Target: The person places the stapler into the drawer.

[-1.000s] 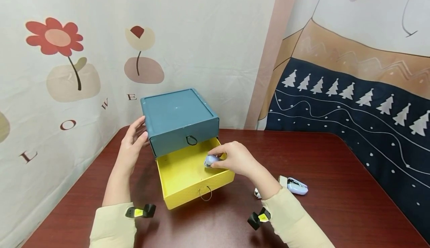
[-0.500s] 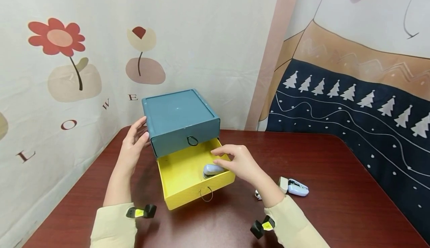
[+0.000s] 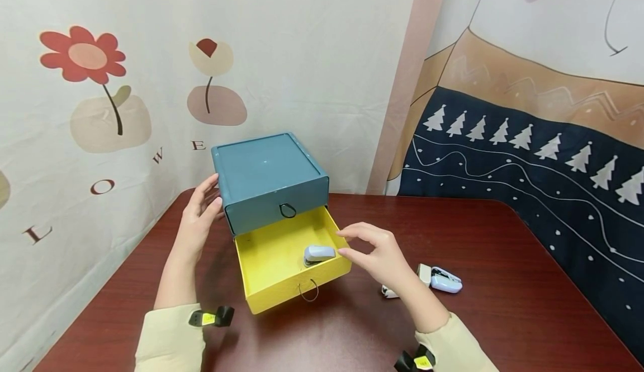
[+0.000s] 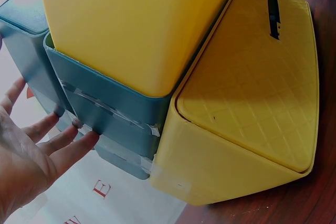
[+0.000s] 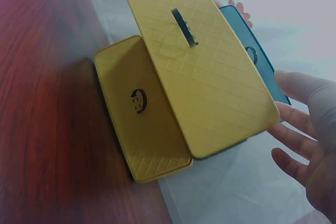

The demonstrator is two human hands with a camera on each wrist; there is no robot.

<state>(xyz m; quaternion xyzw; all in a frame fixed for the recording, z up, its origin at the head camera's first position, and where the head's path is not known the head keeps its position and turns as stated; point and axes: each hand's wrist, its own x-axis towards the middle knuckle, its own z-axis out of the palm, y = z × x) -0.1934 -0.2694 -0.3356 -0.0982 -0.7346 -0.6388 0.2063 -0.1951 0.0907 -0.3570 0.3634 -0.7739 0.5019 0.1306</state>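
Observation:
A small lavender stapler (image 3: pixel 318 254) lies in the pulled-out yellow drawer (image 3: pixel 274 296) of a teal-topped drawer unit (image 3: pixel 269 165). My right hand (image 3: pixel 378 252) is at the drawer's right wall with its fingers loosely bent and nothing in them. In the right wrist view, its fingertips are near the corner of the drawer front (image 5: pixel 210 77); whether they touch it I cannot tell. My left hand (image 3: pixel 196 215) rests on the unit's left side, and the left wrist view has its spread fingertips (image 4: pixel 89 137) against the teal casing.
On the table to the right lie another lavender stapler (image 3: pixel 445 280), a small pale block (image 3: pixel 424 274) and a white-and-black item (image 3: pixel 389 292), partly hidden by the right forearm. Below the pulled-out drawer, a lower yellow drawer (image 5: pixel 139 108) is pushed in. A curtain (image 3: pixel 322 81) hangs behind the table.
My right hand has let go of the stapler, which now lies at the drawer's front right. The hand has then moved right to the drawer's edge. The left hand stays in place.

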